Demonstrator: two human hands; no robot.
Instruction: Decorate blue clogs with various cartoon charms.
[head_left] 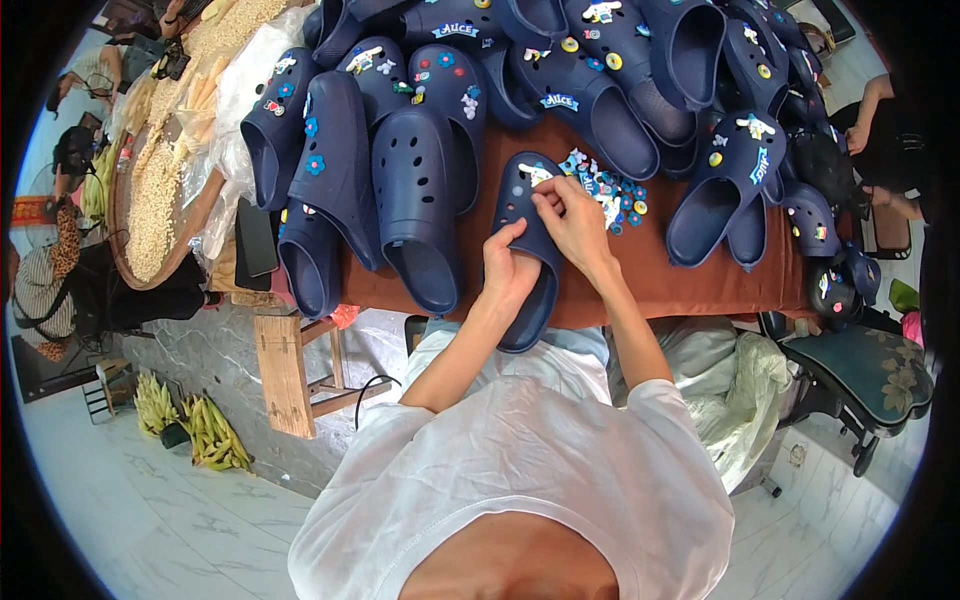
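At the near edge of the brown table (700,285), I am watching both hands working on one dark blue clog (530,250). The clog is lying with its long axis running away from the body, toe end farthest out and heel opening hanging just over the table edge toward the person. The left hand (508,268) is grasping the clog at its middle, thumb over the upper and fingers wrapped into the opening. The right hand (570,220) is sitting on the toe part, fingertips pinched on a small white charm (537,175) pressed against the holed upper; I cannot tell whether the charm is seated yet. The right hand is the nearer one to the charm, and the left is the one carrying the shoe.

Just right of the toe, touching the right hand's far side, a loose pile of coloured charms (610,195) is lying on the table. Just left, a plain clog (415,200) without charms is lying parallel, close enough to crowd the left hand. Beyond, a heap of finished clogs (600,70) bearing charms is filling the table's far side. A phone (256,238) is resting near the left end, beside a shallow basket (160,200) of pale grains. Another person's arm (885,195) is showing at the right rim, well apart.
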